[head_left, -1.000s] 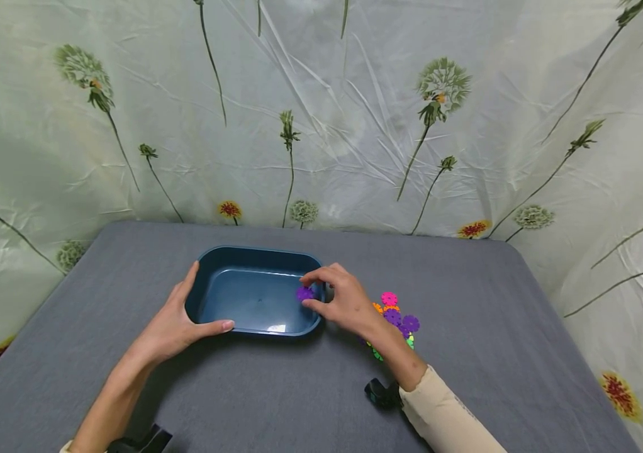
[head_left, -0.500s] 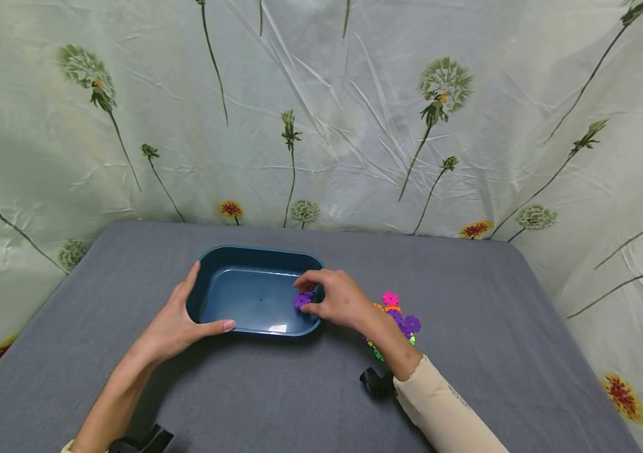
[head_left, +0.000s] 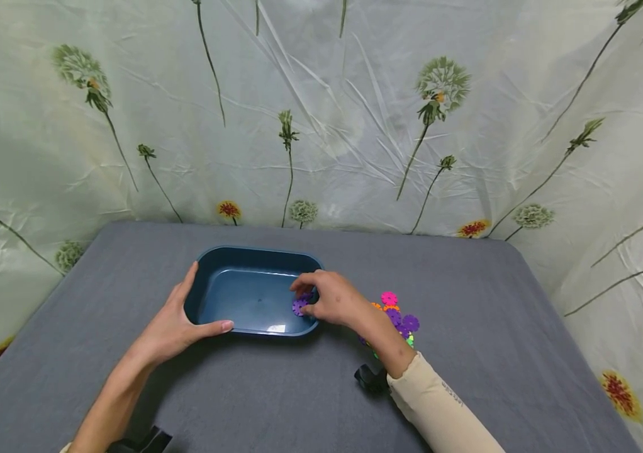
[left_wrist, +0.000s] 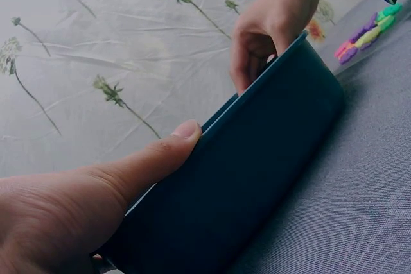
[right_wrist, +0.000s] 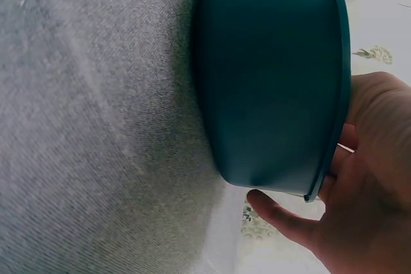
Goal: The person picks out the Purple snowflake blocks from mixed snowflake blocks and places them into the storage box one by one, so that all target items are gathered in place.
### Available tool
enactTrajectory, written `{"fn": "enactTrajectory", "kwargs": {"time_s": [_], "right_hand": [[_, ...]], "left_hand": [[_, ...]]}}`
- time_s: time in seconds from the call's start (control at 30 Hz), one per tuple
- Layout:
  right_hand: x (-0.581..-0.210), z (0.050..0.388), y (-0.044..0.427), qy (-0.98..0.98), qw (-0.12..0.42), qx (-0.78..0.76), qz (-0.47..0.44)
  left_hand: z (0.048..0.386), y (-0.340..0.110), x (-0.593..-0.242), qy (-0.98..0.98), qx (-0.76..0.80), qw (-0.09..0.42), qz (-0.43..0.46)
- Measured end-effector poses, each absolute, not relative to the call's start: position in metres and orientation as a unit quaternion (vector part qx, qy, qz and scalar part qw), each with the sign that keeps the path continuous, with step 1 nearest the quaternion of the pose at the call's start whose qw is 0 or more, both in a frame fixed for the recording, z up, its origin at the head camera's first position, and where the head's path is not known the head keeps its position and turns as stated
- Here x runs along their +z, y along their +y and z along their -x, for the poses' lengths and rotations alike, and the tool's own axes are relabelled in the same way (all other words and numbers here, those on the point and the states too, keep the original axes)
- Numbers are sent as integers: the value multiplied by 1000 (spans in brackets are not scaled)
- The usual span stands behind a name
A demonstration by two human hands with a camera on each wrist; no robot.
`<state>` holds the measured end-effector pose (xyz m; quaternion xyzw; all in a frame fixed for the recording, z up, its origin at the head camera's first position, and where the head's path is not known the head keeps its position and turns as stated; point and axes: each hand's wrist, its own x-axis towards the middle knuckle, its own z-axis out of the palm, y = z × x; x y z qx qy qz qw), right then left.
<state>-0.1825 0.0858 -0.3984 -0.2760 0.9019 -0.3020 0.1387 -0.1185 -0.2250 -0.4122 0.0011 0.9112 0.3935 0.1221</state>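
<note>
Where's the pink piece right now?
In the head view, the pink piece is at the far edge of the coloured pile on the table, beside an orange piece, right of the blue tray.

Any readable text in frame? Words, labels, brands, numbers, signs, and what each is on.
Readable text: none.
Right sleeve: one small dark marking, perhaps lettering, too small and blurred to read.
Blue tray: no lettering on the sides that show.
Purple piece and pile of colored pieces: no lettering visible, though too small to rule it out.
Backdrop cloth: printed flowers, no words visible.
</note>
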Motion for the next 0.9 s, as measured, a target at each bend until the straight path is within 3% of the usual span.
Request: {"fn": "enactTrajectory", "kwargs": {"time_s": [0.4, 0.9], "right_hand": [[-399, 179, 90, 889, 131, -335, 283], [-406, 172, 113, 837, 44, -450, 307]], "left_hand": [[118, -224, -412, 911, 395, 118, 6], [118, -225, -411, 908, 398, 127, 1]]}}
